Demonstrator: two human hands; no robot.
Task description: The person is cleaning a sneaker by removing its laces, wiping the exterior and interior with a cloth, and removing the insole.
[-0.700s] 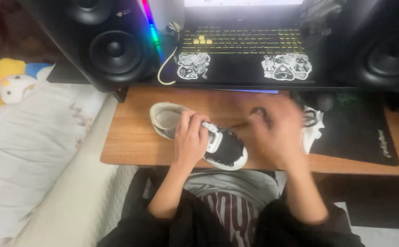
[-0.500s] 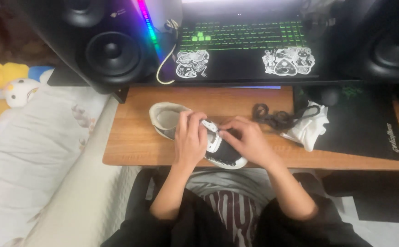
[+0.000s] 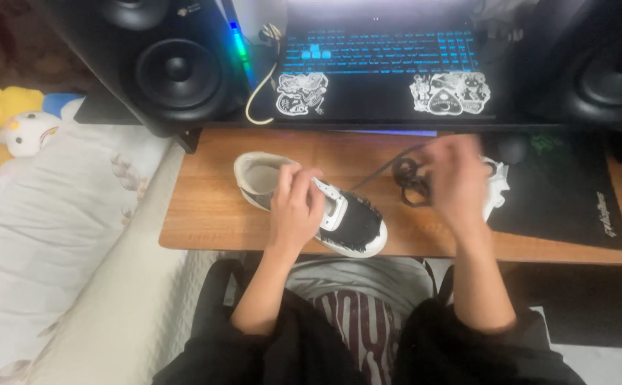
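**Lace drawn taut off a pinned sneaker**

My left hand (image 3: 295, 207) is pressing down over the middle of the sneaker (image 3: 311, 205), fingers curled and closed across the tongue and eyelet rows, pinning it to the wooden desk (image 3: 204, 207). My right hand (image 3: 457, 182) is pinching shut around a dark shoelace (image 3: 386, 165), raised just above the desk and blurred, with a loose coil of the lace bunching just beside its fingers. The lace is running in a straight line down and to the left from that pinch to the eyelets, right where my left fingers are resting.

The sneaker is lying on its sole, its long axis slanting across the desk: the open heel is pointing away and to the left, the black toe cap is pointing toward me and to the right. So the lace is leaving it to the right, toward my right hand, while my left is the one on the shoe.

Something white is partly hiding behind my right hand, at the edge of a black mouse mat (image 3: 567, 196). Beyond the desk edge are sitting a laptop (image 3: 382, 71) with a glowing keyboard and a black speaker (image 3: 175, 71).
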